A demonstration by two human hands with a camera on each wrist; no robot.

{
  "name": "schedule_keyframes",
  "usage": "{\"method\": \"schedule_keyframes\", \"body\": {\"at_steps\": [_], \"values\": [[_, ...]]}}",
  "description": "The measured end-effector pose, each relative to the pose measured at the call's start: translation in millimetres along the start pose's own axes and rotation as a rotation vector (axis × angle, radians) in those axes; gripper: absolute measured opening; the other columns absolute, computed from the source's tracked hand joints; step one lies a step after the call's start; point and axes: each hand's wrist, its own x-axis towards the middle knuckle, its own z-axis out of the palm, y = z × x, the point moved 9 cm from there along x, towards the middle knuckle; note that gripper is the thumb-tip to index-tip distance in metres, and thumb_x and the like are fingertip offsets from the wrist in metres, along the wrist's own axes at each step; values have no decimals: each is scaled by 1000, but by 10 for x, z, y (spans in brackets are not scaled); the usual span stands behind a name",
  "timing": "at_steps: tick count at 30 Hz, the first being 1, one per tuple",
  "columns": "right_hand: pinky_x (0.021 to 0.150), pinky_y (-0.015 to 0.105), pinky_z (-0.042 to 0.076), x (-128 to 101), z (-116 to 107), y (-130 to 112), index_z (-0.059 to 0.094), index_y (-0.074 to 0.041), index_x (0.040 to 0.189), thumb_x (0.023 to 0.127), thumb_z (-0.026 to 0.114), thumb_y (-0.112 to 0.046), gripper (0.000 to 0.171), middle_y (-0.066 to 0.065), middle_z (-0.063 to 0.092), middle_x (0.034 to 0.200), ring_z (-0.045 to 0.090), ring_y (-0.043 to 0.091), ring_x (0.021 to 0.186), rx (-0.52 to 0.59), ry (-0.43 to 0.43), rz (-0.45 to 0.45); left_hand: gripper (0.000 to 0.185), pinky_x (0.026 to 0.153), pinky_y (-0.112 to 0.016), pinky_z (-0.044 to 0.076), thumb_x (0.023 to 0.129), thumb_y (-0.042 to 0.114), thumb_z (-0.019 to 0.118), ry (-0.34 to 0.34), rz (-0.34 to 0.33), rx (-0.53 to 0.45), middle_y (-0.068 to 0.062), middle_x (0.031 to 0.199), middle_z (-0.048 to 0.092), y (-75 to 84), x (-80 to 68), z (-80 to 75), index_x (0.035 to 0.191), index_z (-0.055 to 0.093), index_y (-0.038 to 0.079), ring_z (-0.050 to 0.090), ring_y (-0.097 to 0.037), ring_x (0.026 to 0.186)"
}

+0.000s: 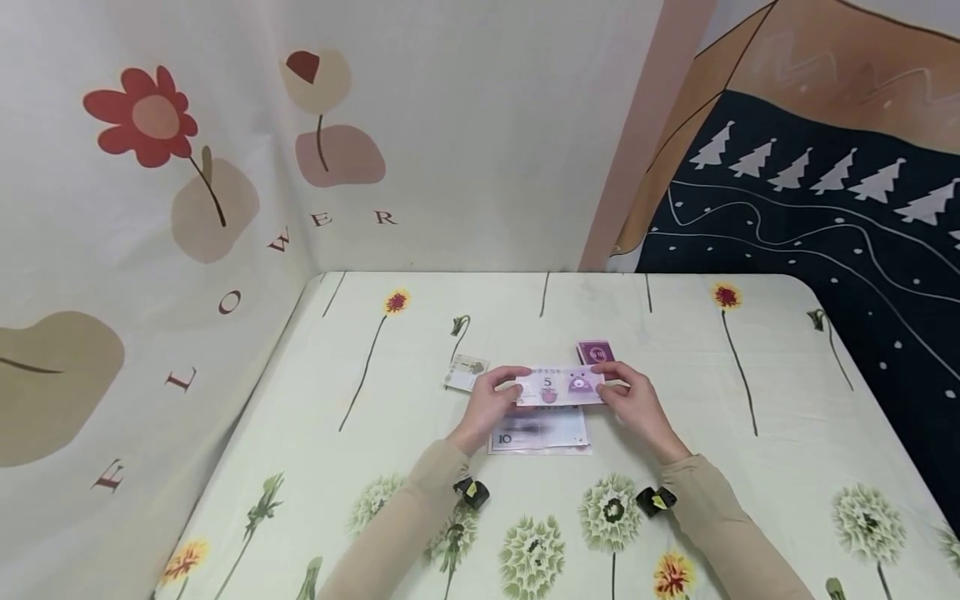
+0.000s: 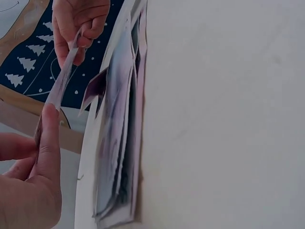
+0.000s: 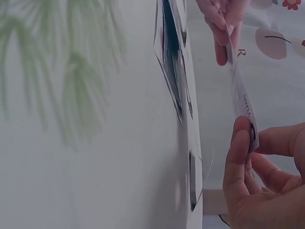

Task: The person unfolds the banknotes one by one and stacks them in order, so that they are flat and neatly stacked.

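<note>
Left hand (image 1: 489,400) and right hand (image 1: 632,398) pinch a purple note (image 1: 558,386) marked "5" above a stack (image 1: 538,433) marked "10"; backdrop (image 1: 225,302) reads "FLOWER".

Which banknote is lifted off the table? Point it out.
The purple 5 note, pinched between left hand and right hand; the 10 note lies flat beneath.

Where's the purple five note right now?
In the head view, the purple five note is mid-table, held between the left hand and right hand, above the ten note stack.
</note>
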Motion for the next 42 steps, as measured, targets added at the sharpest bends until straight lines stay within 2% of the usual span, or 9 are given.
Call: {"method": "schedule_keyframes", "body": {"at_steps": [4, 8, 12, 16, 20, 23, 30, 37, 42], "values": [[65, 21, 53, -26, 45, -118, 54, 17, 114, 87, 54, 16, 27, 33, 56, 106, 64, 24, 77, 13, -18, -19, 31, 89, -33, 52, 86, -11, 52, 7, -2, 36, -22, 125, 57, 123, -94, -31, 115, 62, -9, 49, -37, 119], [68, 19, 52, 17, 80, 26, 56, 14, 115, 86, 56, 15, 29, 28, 59, 103, 63, 23, 82, 26, -28, -5, 31, 88, -35, 52, 86, -12, 53, 17, -9, 16, -22, 125, 57, -59, -28, -69, 115, 63, -8, 51, -37, 117], [75, 19, 52, 49, 103, 159, 56, 12, 118, 86, 59, 11, 32, 25, 61, 102, 61, 25, 91, 36, -42, 18, 31, 88, -35, 52, 84, -12, 55, 23, 21, 28, -18, 121, 59, -240, 59, -121, 112, 65, -5, 53, -34, 114], [78, 19, 52, 49, 118, 195, 56, 12, 119, 86, 59, 11, 33, 26, 61, 105, 61, 28, 95, 72, -60, 50, 31, 90, -36, 50, 83, -12, 56, 8, 39, 65, -17, 120, 60, -221, 45, -141, 111, 65, -5, 54, -33, 112], [80, 18, 51, 42, 133, 209, 57, 12, 118, 85, 60, 11, 32, 26, 61, 107, 60, 22, 95, 85, -73, 53, 29, 82, -35, 54, 83, -13, 56, -23, 18, 40, -20, 119, 59, -261, 44, -143, 111, 63, -7, 62, -26, 94], [79, 18, 51, 34, 143, 219, 58, 12, 117, 85, 60, 11, 32, 25, 61, 106, 59, 20, 93, 70, -83, 52, 29, 78, -31, 55, 83, -12, 57, -32, 17, 41, -19, 115, 60, -329, 61, -159, 110, 64, -5, 62, -19, 84], [75, 22, 52, 20, 210, 264, 61, 8, 115, 85, 63, 5, 30, 18, 61, 101, 61, 21, 88, -28, -131, 75, 30, 77, -29, 53, 80, -12, 59, -35, 9, 107, -15, 106, 62, -337, 11, -214, 108, 66, -3, 61, -22, 90], [71, 25, 53, -13, 290, 246, 62, 6, 114, 85, 65, 4, 29, 14, 61, 96, 62, 21, 83, -82, -172, 57, 30, 74, -30, 57, 82, -14, 57, -50, -81, 41, -15, 101, 59, -429, -63, -255, 109, 65, -5, 63, -21, 85], [73, 25, 54, -32, 332, 211, 61, 6, 110, 84, 64, 7, 26, 17, 63, 98, 64, 25, 84, -88, -189, 25, 29, 71, -34, 58, 84, -13, 56, -64, -97, 16, -17, 103, 59, -456, -99, -268, 111, 64, -7, 66, -24, 86]]}}
